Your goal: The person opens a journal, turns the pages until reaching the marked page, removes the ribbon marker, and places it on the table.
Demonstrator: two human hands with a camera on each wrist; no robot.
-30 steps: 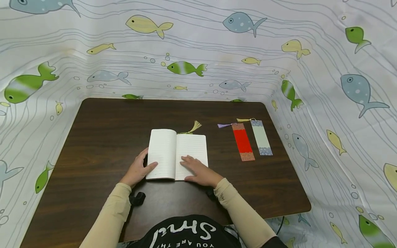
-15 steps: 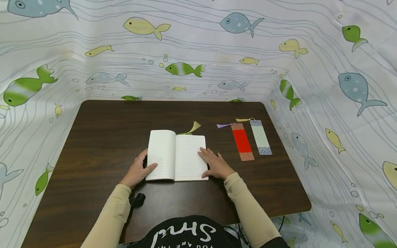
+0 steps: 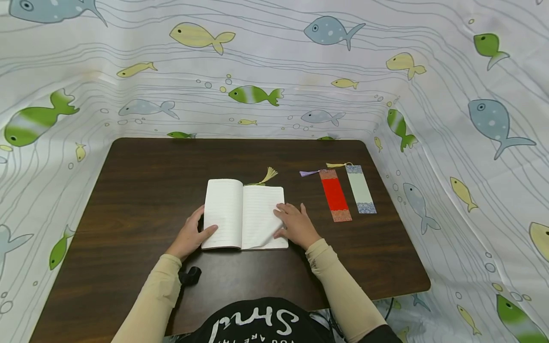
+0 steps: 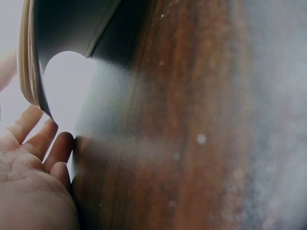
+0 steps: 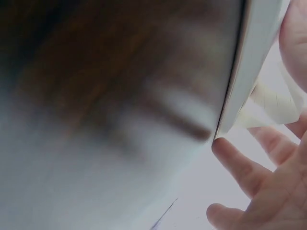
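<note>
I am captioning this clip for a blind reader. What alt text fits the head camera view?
An open lined notebook lies on a dark wooden table, with the left hand holding its left edge and the right hand lifting the lower corner of the right page. A red bookmark and a pale green bookmark lie to the right.

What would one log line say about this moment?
left hand: holds notebook edge | right hand: lifts page corner | bookmarks: untouched
</note>
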